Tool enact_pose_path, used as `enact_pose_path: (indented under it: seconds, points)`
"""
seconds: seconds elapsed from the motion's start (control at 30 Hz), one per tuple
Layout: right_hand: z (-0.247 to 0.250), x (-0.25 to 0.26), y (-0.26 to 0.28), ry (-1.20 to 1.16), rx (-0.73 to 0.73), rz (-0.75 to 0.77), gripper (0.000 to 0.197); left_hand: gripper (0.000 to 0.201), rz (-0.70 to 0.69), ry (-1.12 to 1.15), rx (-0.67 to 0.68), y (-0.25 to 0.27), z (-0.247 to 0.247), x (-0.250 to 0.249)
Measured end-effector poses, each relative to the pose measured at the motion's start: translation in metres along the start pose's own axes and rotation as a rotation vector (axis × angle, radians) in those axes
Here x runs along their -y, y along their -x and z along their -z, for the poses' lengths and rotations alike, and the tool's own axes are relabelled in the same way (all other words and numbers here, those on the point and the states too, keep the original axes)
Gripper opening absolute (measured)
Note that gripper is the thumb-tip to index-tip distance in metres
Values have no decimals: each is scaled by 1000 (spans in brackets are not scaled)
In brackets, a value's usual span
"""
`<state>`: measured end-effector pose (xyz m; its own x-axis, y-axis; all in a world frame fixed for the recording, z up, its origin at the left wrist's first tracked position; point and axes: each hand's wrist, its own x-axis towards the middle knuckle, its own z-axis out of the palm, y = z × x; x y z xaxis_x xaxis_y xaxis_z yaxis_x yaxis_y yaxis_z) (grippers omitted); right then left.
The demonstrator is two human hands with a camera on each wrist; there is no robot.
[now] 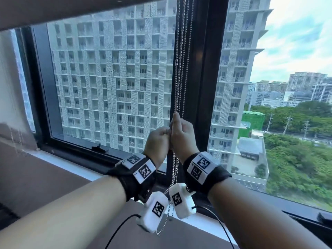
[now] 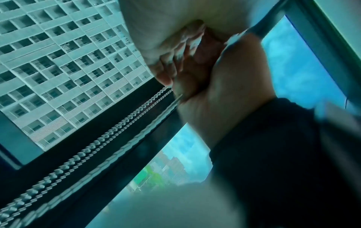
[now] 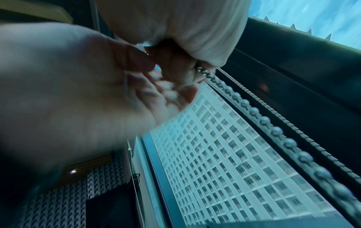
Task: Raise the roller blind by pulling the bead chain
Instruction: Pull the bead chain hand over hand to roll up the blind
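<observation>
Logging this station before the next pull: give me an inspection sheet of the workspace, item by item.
Surface: pale window sill below the dark frame.
Job's things: bead chain hangs in several strands along the black mullion; roller blind edge sits high.
Clutter: nothing seen.
Grippers: left hand and right hand side by side, fingers curled round the chain, right slightly higher.
Cables: black leads trail from the white wrist units.
Surroundings: tower block, trees, cloudy sky outside.
</observation>
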<state>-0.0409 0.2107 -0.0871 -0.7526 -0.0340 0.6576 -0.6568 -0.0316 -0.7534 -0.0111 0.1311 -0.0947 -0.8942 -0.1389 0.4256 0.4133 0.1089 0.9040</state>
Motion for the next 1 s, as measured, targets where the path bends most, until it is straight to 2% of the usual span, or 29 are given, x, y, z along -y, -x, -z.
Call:
enact_pose_path:
  seconds: [0.1, 0.27, 0.4, 0.57, 0.73, 0.8, 0.9, 1.0]
  points:
    - [-1, -21, 16, 11, 19, -5, 58, 31, -62, 65, -63, -7, 0, -23]
    - [-3, -41, 39, 59, 11, -56, 48, 41, -104, 252, 6, -22, -13, -58]
    - [0, -42, 43, 44, 23, -66, 48, 35, -104, 267, 26, -27, -19, -59]
    - [2, -41, 45, 64, 92, -48, 53, 37, -83, 303, 23, -25, -20, -56]
    - [3, -42, 44, 11, 147, -104, 56, 38, -82, 285, 8, -26, -18, -53]
    - [7, -41, 42, -14, 172, -136, 46, 39, -80, 282, 4, -26, -17, -53]
    - [14, -37, 36, -55, 194, -188, 14, 40, -90, 279, -6, -25, -15, -52]
    - [20, -32, 25, -36, 169, -116, 33, 41, -95, 264, -29, -22, -14, -46]
